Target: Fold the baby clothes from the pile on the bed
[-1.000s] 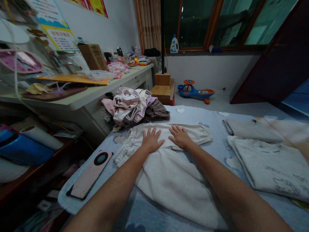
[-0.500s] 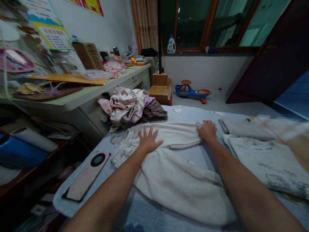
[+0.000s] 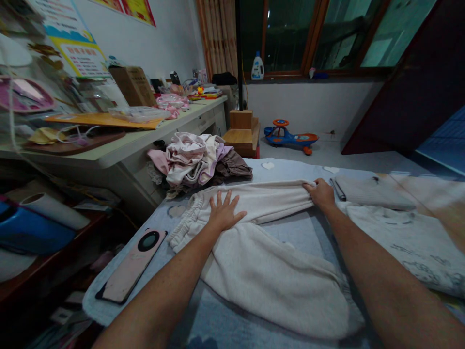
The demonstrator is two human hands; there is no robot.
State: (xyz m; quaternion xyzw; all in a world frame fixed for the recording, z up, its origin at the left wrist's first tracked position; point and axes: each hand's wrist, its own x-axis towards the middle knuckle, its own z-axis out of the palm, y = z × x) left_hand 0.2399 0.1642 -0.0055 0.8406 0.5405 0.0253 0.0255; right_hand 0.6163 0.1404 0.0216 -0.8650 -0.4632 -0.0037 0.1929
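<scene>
Light grey sweatpants (image 3: pixel 269 261) lie spread on a blue bed cover, the gathered waistband toward the left and both legs pointing right. My left hand (image 3: pixel 224 212) rests flat with spread fingers on the upper part of the far leg. At that leg's cuff end, my right hand (image 3: pixel 322 195) is closed on the fabric, which is drawn taut and slightly raised. The near leg lies loose, its cuff close to my right forearm.
A pink phone (image 3: pixel 132 264) lies left of the pants, and a heap of clothes (image 3: pixel 196 157) behind them. A folded grey garment (image 3: pixel 374 192) and a light printed shirt (image 3: pixel 414 237) are at right. A cluttered desk (image 3: pixel 109 157) stands left; a ride-on toy car (image 3: pixel 290 138) is on the floor.
My right hand has moved a little right and pulled the far leg's cuff end outward, stretching and lifting it slightly. My left hand stays in place.
</scene>
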